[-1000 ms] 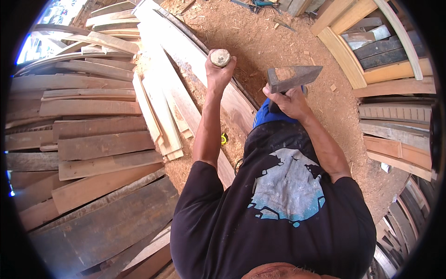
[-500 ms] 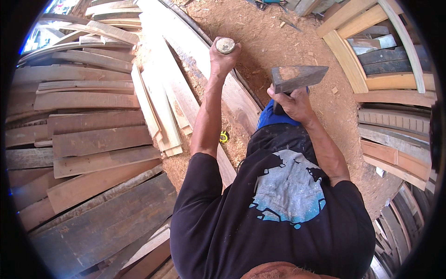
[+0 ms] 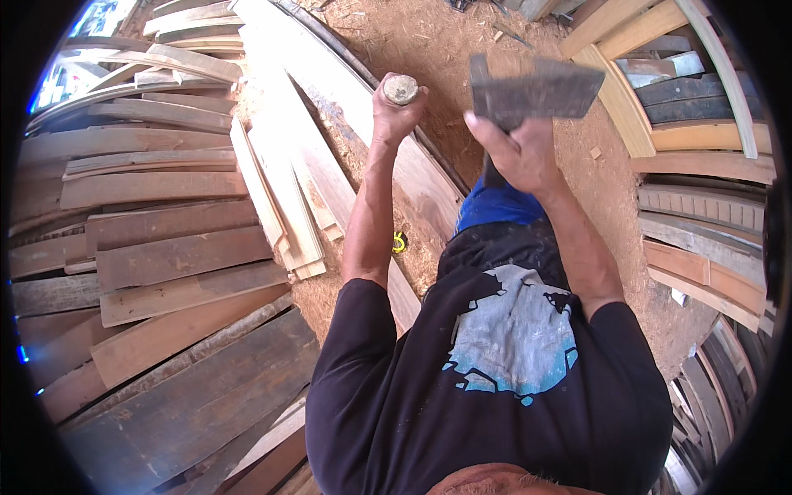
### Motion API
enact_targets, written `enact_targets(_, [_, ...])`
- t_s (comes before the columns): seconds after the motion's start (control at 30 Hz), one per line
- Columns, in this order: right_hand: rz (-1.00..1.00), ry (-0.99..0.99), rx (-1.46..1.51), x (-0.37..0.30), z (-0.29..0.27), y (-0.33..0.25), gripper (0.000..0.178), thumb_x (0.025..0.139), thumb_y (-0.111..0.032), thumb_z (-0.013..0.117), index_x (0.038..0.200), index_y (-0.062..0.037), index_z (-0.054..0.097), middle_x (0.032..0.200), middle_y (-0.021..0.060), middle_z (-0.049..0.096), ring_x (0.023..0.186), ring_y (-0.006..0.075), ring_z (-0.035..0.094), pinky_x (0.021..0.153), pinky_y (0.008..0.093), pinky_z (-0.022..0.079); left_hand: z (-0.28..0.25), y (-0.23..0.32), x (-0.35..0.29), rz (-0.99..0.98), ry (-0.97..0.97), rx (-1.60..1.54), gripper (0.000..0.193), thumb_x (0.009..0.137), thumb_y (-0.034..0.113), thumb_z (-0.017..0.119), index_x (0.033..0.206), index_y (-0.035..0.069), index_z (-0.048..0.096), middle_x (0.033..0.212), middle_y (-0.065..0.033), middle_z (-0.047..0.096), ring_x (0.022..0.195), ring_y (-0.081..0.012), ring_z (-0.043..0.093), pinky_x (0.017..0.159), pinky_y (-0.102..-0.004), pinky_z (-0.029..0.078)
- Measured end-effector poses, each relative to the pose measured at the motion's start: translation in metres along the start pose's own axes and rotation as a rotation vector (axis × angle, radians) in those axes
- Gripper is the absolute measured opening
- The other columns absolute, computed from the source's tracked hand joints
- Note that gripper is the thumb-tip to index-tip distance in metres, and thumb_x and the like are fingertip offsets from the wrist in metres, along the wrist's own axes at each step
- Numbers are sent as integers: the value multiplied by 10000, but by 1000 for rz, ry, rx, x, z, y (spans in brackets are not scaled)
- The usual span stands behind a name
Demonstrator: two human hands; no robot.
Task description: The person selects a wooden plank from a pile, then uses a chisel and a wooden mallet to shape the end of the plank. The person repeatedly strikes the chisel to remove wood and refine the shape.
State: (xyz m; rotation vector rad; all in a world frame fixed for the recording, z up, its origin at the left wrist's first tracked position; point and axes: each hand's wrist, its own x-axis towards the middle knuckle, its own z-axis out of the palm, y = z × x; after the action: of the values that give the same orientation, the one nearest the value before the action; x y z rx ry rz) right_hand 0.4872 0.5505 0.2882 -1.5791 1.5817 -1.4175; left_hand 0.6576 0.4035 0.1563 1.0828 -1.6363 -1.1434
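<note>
Right hand (image 3: 529, 158) holds blurred mallet (image 3: 538, 92), seemingly head up.

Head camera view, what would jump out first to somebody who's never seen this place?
Probably the dark mallet-like tool, blurred at upper centre right, gripped in the person's right hand. Next might be the left hand, at upper centre, closed around a tool with a pale round end facing the camera. The pale and turquoise print on the black shirt, low in the middle, also stands out.
</note>
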Motion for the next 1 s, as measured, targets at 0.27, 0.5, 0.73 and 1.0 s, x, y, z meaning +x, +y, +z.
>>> enact_targets(0.27, [179, -540, -752, 76, 27, 32, 303, 851, -272, 669, 1003, -11, 693, 859, 206, 702, 805, 381, 685, 765, 444, 540, 16, -13, 1, -66, -209, -117, 279, 820, 70, 756, 1078, 32, 658, 1027, -57, 721, 912, -108, 665, 787, -275, 543])
enact_targets(0.5, [222, -291, -333, 58, 3, 39, 330, 797, -223, 714, 1033, 5, 672, 949, 217, 707, 899, 383, 680, 811, 428, 532, 36, -22, 2, -91, -17, -270, 263, 803, 60, 764, 1014, 36, 610, 864, -9, 683, 785, -84, 633, 703, -256, 523])
enact_targets(0.73, [129, -38, -4, 53, -27, 24, 310, 834, -214, 722, 1040, 15, 687, 982, 191, 713, 902, 322, 684, 814, 381, 525, 24, -1, 21, -76, -18, -37, 214, 799, 100, 770, 867, 61, 571, 762, 21, 619, 707, -63, 590, 650, -241, 490])
enact_targets(1.0, [116, 48, 119, 53, -50, 32, 265, 858, -175, 721, 1065, -11, 704, 999, 117, 729, 885, 206, 661, 831, 341, 515, 37, 11, 26, -97, -59, 4, 206, 798, 100, 767, 868, 71, 575, 764, 26, 627, 711, -63, 599, 656, -242, 495])
